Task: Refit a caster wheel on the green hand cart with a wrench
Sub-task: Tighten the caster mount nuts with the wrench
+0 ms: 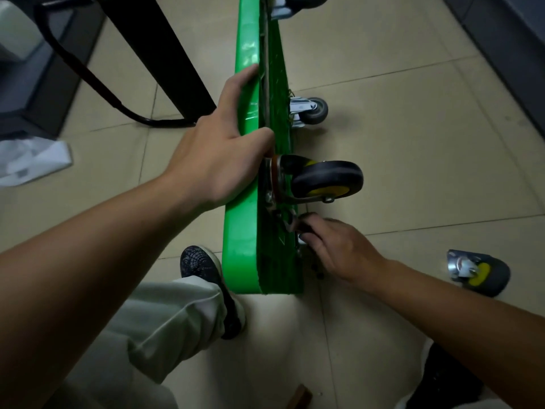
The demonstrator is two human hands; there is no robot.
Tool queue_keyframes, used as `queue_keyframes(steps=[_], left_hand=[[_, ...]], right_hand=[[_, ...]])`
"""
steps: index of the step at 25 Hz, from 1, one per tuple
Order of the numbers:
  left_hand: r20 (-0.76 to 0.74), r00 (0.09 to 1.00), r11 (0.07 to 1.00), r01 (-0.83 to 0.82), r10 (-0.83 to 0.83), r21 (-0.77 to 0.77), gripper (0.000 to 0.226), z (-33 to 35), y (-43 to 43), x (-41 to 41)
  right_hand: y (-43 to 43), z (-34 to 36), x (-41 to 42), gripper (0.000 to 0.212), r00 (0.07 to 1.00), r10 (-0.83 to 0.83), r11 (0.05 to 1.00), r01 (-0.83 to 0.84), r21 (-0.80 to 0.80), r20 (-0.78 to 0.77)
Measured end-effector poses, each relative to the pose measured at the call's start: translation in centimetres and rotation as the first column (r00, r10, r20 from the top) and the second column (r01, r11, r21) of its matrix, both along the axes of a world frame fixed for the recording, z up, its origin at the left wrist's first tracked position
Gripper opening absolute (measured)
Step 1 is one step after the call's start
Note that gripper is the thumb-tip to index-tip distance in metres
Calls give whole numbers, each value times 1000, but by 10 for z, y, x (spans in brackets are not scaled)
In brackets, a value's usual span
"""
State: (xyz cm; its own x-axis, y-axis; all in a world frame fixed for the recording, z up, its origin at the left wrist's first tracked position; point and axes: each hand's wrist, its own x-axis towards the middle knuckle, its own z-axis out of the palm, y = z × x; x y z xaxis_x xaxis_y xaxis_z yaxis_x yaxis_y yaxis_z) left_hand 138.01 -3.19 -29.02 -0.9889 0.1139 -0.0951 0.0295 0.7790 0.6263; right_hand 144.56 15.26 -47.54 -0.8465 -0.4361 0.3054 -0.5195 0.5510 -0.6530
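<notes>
One head-worn view — facing forward and steeply down, close above the green hand cart (240,255) and floor (398,84).

No text, brand or number is legible anywhere. The white bag (35,160) on the floor carries a small dark printed patch, too blurred to make out.
</notes>
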Motion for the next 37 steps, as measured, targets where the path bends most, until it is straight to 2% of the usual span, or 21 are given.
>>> queue_keyframes(steps=[4, 7, 10, 13, 18, 20, 23, 25, 27, 29, 31, 33, 34, 35, 36, 37], left_hand=[[-25, 1000, 1000, -6, 6, 26, 80, -2, 0, 0], [-24, 1000, 998, -5, 6, 57, 81, -4, -2, -2], [-23, 1000, 998, 2, 0, 70, 81, -5, -4, -1], [-35, 999, 999, -8, 10, 53, 81, -3, -3, -1], [-19, 999, 999, -36, 36, 22, 80, 2, 1, 3], [-14, 999, 999, -44, 44, 28, 79, 3, 3, 5], [-4, 999, 999, -52, 52, -3, 78, 4, 5, 5], [-3, 998, 997, -70, 70, -33, 78, 4, 7, 5], [-13, 997, 995, -78, 77, -59, 79, 4, 9, 5], [-13, 997, 995, -70, 70, -67, 79, 6, 8, 6], [-9, 998, 996, -63, 63, -70, 78, 7, 5, 5], [-19, 999, 996, -51, 49, -79, 76, 7, 2, 4], [-17, 999, 996, -41, 40, -81, 76, 7, 1, 4], [-8, 999, 996, -33, 32, -82, 76, 7, -1, 5], [-5, 1000, 996, -26, 26, -83, 76, 6, -2, 6], [-8, 1000, 996, -23, 22, -82, 77, 4, -3, 5]], right_hand=[[-4, -18, -16, 33, 998, 28, 996, -24, -83, 48], [-15, -19, -26, 30, 996, 81, 986, -75, -147, 36], [-18, -13, -29, 29, 992, 97, 988, -86, -129, 80], [-15, -3, -17, 24, 970, 86, 993, -65, -100, 226], [-14, 31, 5, 10, 870, 101, 993, -59, -102, 482], [-17, 52, 17, 16, 771, 125, 987, -31, -158, 624], [-22, 92, 29, 32, 489, 211, 952, 92, -291, 846], [-22, 115, 26, 37, 301, 239, 930, 203, -307, 923], [-19, 129, 22, 39, 209, 250, 918, 259, -300, 945], [-20, 138, 32, 39, 211, 281, 909, 253, -330, 936], [-27, 138, 40, 38, 206, 236, 894, 336, -295, 950], [-26, 130, 49, 37, 273, 151, 885, 391, -253, 950], [-19, 120, 55, 36, 382, 87, 912, 341, -228, 920], [-10, 110, 59, 35, 536, 2, 961, 231, -150, 844], [0, 96, 58, 32, 721, -68, 995, 99, -6, 689], [8, 81, 54, 28, 870, -73, 989, -1, 150, 488]])
